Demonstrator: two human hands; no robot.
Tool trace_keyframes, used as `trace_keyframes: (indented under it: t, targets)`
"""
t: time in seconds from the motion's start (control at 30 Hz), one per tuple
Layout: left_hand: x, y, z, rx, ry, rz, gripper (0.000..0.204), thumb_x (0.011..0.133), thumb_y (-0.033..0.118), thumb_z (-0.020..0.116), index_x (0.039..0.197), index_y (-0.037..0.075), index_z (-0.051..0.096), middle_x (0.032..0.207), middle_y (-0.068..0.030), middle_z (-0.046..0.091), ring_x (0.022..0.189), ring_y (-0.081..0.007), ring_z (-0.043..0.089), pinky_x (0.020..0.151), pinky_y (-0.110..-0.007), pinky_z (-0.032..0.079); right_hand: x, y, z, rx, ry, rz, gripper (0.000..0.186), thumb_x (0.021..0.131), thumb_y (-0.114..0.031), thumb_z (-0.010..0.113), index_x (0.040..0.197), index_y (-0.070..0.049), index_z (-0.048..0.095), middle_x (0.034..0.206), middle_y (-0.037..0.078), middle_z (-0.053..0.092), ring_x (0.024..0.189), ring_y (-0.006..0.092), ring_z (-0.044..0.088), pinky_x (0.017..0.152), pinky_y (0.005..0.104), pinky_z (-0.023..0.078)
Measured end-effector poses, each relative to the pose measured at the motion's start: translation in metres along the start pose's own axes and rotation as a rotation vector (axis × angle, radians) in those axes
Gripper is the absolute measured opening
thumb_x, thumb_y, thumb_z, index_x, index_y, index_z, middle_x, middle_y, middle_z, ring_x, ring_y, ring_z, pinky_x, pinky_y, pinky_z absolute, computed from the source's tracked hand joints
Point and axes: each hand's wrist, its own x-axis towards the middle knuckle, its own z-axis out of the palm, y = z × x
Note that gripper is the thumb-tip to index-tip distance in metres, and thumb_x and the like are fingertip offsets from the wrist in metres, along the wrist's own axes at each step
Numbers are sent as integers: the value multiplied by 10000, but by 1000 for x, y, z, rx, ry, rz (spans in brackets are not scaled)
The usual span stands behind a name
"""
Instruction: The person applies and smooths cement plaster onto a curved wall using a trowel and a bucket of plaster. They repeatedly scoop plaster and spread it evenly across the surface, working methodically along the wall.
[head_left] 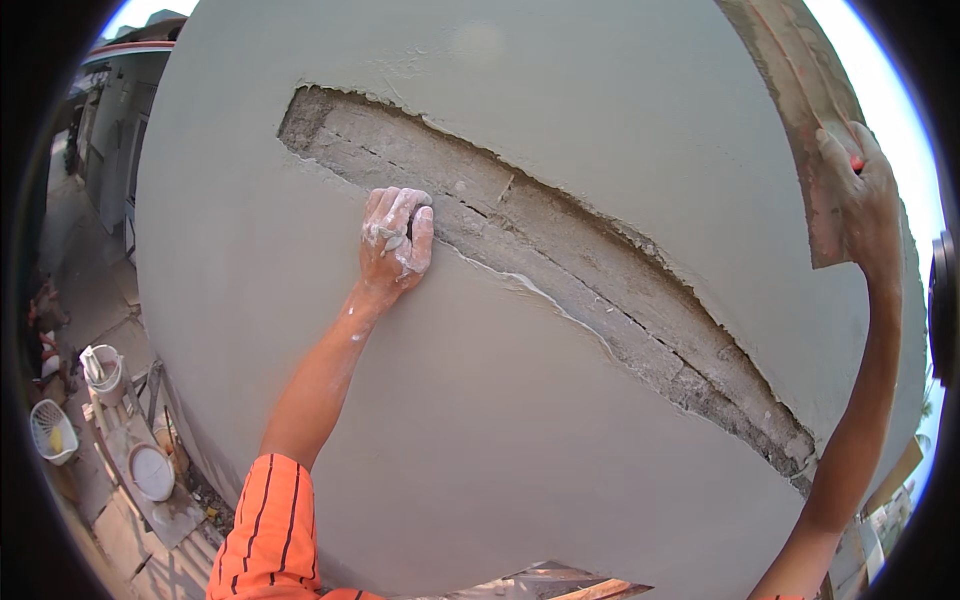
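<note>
My left hand, coated in white paste, has its fingers curled at the lower lip of a long rough recess running diagonally down across the smooth grey plastered wall. Whatever those fingers may hold is hidden. My right hand grips a long, flat, stained board-like float by a small red part, against the wall at the upper right. The float stands steeply, with its lower end beside my wrist.
At lower left are a white bucket with a tool in it, a white basket and a round pale container on a plank. A paved passage runs along the left, beside a building.
</note>
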Motion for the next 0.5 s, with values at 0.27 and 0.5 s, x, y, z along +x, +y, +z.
trace_keyframes:
  t: [0.27, 0.5]
  targets:
    - [-7, 4, 3, -45, 9, -47, 81, 793, 46, 557, 871, 29, 564, 793, -109, 556, 747, -309, 503, 693, -397, 426, 26, -203, 212, -307, -428, -485, 264, 854, -213, 546, 966, -4, 663, 876, 182, 684, 799, 309, 681, 725, 403, 558]
    - [4, 2, -5, -47, 8, -11, 65, 807, 50, 538, 865, 28, 559, 787, -107, 547, 744, -305, 495, 677, -400, 417, 82, -165, 188, -310, -115, -294, 364, 864, -313, 532, 868, 30, 654, 767, 182, 662, 674, 275, 657, 658, 397, 534]
